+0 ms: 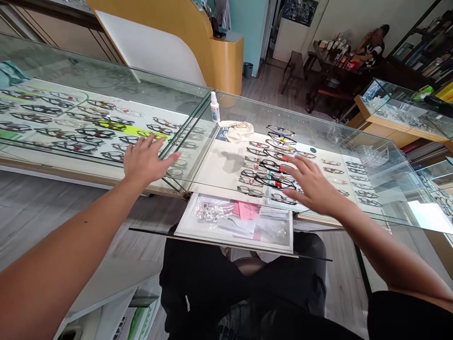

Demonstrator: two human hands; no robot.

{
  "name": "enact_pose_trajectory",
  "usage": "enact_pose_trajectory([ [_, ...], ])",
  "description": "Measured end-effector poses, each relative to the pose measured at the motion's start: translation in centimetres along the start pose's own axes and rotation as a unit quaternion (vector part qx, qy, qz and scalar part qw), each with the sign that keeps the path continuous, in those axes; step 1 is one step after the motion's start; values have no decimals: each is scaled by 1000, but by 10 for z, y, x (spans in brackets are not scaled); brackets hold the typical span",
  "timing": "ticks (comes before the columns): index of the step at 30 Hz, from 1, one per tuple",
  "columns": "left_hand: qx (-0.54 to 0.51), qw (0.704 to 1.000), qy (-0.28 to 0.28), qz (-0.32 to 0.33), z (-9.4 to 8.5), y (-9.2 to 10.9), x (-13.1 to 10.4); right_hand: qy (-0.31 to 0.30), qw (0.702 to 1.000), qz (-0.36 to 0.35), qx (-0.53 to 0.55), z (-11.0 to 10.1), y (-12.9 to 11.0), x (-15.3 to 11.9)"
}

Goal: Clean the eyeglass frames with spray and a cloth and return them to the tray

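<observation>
Fingers apart and holding nothing, my left hand (146,159) is over the glass top of the left display case (141,94), above rows of eyeglasses (95,132). My right hand (311,183), also spread and unoccupied, is over the right glass case (318,118), beside more eyeglasses (272,165). Whether either palm touches the glass cannot be told. A white spray bottle (215,108) stands upright near the seam between the cases. Next to it lies a crumpled cream cloth (238,132).
An open drawer (290,236) above my lap holds plastic bags and pink papers (247,210). Behind the cases is a yellow curved counter (226,61). A person (374,51) sits at a dark table at the back right. A white shelf unit (106,302) stands lower left.
</observation>
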State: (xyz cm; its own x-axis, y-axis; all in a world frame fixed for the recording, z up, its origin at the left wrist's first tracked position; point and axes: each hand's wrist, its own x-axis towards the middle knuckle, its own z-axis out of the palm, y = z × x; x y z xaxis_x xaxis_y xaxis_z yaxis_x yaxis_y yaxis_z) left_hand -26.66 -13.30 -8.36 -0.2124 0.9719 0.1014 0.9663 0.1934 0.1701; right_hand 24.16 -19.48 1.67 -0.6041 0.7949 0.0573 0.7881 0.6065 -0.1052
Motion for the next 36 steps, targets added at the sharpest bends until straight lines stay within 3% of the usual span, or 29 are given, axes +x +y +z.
enact_pose_trajectory([
  [2,2,1000,-1,-3,0,1,0,-26,1000,7,16,11,-11,-46],
  [5,6,1000,-8,-2,0,0,1,-16,998,46,28,38,-15,-101],
  [8,11,1000,-14,0,0,0,3,-5,994,102,38,67,-15,-136],
  [11,13,1000,-17,-4,-1,0,3,4,990,139,38,91,-16,-154],
  [19,28,998,-53,-2,1,-5,10,54,986,152,-28,111,-11,-145],
  [26,39,996,-84,-1,-3,-8,15,86,982,157,-52,117,19,-134],
  [36,39,996,-78,-7,-6,-4,9,73,984,149,-62,108,54,-112],
])
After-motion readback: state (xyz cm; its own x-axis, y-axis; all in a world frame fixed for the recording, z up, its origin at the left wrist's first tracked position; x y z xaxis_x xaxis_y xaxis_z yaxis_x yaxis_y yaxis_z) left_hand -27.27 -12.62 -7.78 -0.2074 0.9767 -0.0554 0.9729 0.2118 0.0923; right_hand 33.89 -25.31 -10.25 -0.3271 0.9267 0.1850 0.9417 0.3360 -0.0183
